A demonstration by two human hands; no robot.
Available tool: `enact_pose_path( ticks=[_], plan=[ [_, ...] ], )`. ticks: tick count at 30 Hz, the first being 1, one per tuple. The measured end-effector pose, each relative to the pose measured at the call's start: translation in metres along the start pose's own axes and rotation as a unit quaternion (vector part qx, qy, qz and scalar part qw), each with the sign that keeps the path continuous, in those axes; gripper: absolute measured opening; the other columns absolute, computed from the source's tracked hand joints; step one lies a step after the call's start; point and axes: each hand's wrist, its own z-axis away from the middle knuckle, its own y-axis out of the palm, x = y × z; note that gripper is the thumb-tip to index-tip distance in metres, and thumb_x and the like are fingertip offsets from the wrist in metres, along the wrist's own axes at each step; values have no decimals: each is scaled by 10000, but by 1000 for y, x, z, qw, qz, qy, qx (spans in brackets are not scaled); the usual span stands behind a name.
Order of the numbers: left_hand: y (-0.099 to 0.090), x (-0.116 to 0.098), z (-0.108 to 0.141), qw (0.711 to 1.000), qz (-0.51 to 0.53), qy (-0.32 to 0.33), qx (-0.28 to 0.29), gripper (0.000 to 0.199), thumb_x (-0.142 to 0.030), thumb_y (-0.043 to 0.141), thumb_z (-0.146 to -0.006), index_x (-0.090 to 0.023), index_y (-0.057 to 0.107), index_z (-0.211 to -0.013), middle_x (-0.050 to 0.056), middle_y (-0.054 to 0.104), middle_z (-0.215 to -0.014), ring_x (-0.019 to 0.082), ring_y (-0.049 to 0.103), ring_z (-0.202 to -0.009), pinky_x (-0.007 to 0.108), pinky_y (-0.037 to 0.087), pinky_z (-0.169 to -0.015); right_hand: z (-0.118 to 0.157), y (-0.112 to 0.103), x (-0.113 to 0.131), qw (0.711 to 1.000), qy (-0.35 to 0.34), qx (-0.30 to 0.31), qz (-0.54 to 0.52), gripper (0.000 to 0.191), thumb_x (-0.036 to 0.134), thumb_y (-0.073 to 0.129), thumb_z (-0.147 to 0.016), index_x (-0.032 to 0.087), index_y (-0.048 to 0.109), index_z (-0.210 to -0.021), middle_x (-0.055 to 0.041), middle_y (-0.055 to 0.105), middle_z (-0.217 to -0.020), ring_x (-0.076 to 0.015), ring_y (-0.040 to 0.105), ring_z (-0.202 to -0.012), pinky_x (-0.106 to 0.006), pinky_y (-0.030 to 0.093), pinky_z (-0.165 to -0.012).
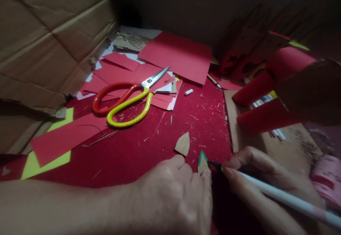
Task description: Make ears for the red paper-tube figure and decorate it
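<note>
My left hand (pixel 176 188) lies low on the red surface, its fingers closed on a small pointed cardboard piece (pixel 203 164). Green colour runs along the edges of that piece's tip; its lower end is hidden by my fingers. A white-barrelled felt-tip pen (pixel 279 194) with a green tip is pinched in my right hand (pixel 255 178). The pen's tip touches or nearly touches the right edge of the piece. Just above my left knuckles lies a second pointed cardboard piece (pixel 183 144), plain brown.
Scissors (pixel 128 101) with red and yellow handles lie across red paper sheets (pixel 178 55). Crumpled cardboard (pixel 50 43) stands at left. Red paper tubes (pixel 258 116) rise over a brown board (pixel 231 121) at right. A white cap (pixel 189 92) and scraps lie mid-surface.
</note>
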Motion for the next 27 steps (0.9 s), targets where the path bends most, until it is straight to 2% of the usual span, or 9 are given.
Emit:
enact_pose_path(
  ticks=[5, 11, 16, 24, 27],
  plan=[
    [-2, 1, -1, 1000, 14, 3, 9, 257, -157, 411, -849, -49, 636, -908, 41, 530, -567, 149, 456, -464, 303, 425, -420, 1, 4, 6, 1000, 6, -22, -8, 210, 429, 636, -703, 238, 602, -622, 17, 544, -422, -152, 538, -377, -206, 408, -334],
    [0, -1, 0, 1000, 14, -10, 8, 299, -103, 370, -847, -19, 628, -972, 60, 558, -594, 161, 492, -475, 339, 480, -467, 0, 2, 0, 999, -13, -8, -34, 203, 381, 648, -681, 243, 575, -551, 13, 555, -409, -146, 501, -345, -226, 407, -328],
    [-2, -1, 0, 1000, 14, -5, 14, 289, -128, 410, -844, -7, 630, -987, 57, 552, -580, 163, 481, -459, 328, 452, -418, 1, 6, -1, 998, -14, -45, -31, 209, 393, 654, -680, 248, 565, -558, 28, 516, -382, -145, 485, -314, -225, 376, -294],
    [0, 1, 0, 1000, 8, 5, 21, 337, -149, 395, -863, 13, 616, -1059, 75, 575, -606, 169, 508, -487, 332, 479, -438, 1, 5, 12, 999, 3, -30, -33, 212, 389, 675, -675, 242, 585, -550, 12, 545, -405, -142, 497, -364, -203, 381, -309],
    [-1, 1, 1, 1000, -3, 12, 17, 367, -194, 375, -891, 17, 613, -1072, 85, 583, -617, 174, 503, -478, 347, 477, -433, 1, 3, 13, 1000, 1, -20, -15, 201, 395, 659, -684, 240, 601, -569, 0, 572, -442, -158, 540, -402, -215, 436, -352]
  ],
)
